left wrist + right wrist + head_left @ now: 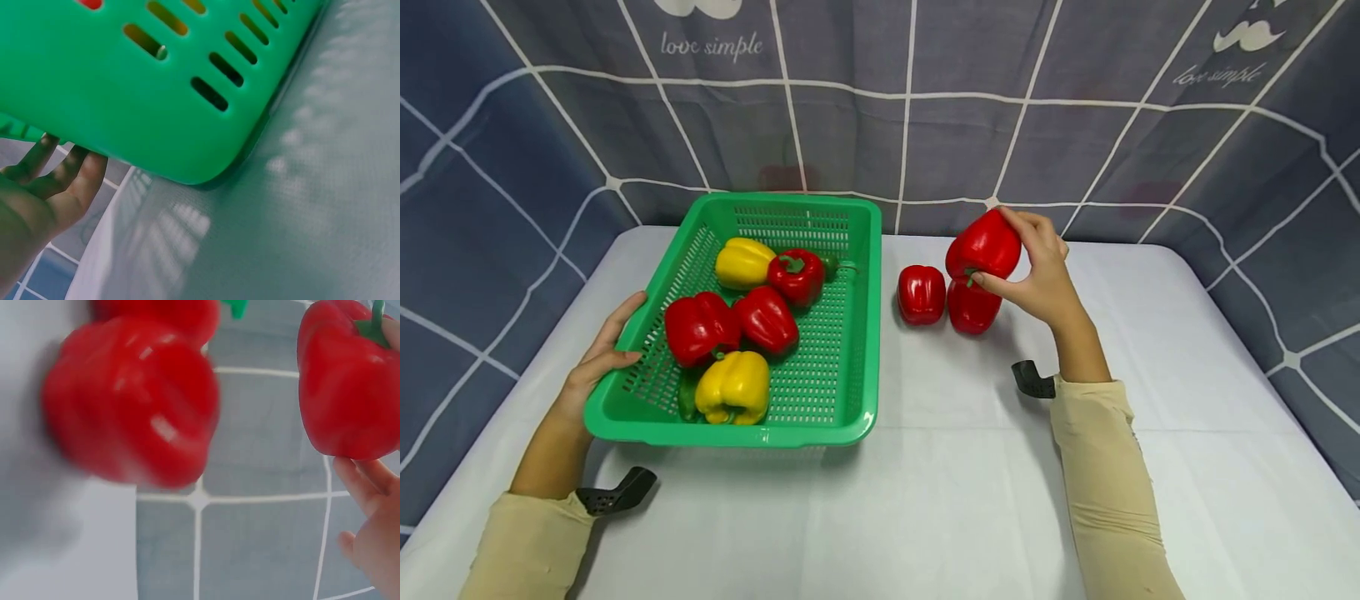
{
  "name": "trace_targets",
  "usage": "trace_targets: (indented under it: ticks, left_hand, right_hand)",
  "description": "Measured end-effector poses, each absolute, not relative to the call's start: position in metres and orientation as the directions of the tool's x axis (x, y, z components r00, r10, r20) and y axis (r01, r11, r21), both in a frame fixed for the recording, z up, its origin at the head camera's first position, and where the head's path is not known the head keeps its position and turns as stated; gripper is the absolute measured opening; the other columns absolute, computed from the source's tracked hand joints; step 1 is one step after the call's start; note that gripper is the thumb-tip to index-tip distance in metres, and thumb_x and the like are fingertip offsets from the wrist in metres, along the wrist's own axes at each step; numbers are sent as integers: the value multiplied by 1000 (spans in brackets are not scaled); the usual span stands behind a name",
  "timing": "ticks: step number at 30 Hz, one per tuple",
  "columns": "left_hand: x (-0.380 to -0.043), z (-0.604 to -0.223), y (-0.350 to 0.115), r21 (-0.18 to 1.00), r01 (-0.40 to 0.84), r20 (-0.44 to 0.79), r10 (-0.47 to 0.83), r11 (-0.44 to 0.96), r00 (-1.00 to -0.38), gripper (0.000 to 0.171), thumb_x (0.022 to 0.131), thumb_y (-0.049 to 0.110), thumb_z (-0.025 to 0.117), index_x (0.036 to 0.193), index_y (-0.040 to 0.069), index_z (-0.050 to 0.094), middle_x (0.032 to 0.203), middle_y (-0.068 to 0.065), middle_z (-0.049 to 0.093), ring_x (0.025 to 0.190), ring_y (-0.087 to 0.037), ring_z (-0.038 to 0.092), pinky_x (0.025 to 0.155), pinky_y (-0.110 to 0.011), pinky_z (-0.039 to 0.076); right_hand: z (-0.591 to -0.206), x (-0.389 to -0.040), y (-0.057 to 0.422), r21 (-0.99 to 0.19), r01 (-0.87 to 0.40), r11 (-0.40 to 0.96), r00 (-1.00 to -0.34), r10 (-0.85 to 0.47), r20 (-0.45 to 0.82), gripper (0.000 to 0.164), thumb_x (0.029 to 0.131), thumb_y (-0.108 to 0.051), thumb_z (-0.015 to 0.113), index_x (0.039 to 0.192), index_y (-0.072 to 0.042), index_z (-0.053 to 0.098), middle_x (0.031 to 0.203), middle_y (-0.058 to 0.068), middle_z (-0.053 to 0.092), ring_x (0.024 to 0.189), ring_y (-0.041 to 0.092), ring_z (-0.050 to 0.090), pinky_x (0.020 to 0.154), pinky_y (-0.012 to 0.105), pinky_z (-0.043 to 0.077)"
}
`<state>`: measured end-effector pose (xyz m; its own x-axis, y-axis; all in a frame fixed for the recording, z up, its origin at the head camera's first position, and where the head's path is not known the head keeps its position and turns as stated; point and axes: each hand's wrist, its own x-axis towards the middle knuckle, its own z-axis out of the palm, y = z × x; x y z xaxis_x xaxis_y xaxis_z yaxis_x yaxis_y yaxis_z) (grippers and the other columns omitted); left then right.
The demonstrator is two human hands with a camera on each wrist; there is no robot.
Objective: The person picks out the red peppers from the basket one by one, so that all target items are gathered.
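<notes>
My right hand [1041,271] pinches a red bell pepper [983,243] between thumb and fingers, its green stem toward the thumb. In the right wrist view this held pepper [350,381] is up in front of the curtain. Below it in the head view, a second red pepper [974,307] is partly hidden, and another red pepper [921,294] sits just left. My left hand [598,358] holds the left rim of a green plastic basket [867,333]. In the left wrist view, its fingers [81,178] reach up under the rim.
Inside the basket lie several red peppers [766,321], a yellow pepper [733,389] at the front and another yellow pepper [743,263] farther back. Parts of green vegetables [688,396] show beneath them. A checked curtain [955,150] borders the white-covered table [955,500] at the back and sides.
</notes>
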<state>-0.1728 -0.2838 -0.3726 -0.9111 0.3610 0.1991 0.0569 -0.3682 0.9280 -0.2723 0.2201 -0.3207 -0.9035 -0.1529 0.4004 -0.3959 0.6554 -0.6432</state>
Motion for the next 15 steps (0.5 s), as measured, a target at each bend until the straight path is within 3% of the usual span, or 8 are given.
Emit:
trace_targets:
  ticks: [5,15]
  left_hand:
    - [-174,-373,-283,922,60,210,364,-384,-907,68,86,-11,11,147,19,10,141,3,27,114,-7,51,83,-23,50]
    - [-174,-375,-283,902,66,241,371,-427,-897,69,84,-13,8,147,16,9,141,3,30,111,-9,53,82,-23,50]
  right_hand:
    - [-330,-267,236,-637,-355,684,-925,-159,346,82,69,-22,77,140,-22,37,134,13,34,129,32,19,92,54,25]
    - [-333,-264,264,-620,-359,697,-925,-178,335,83,67,-14,77,140,-14,37,135,16,34,127,34,24,95,54,18]
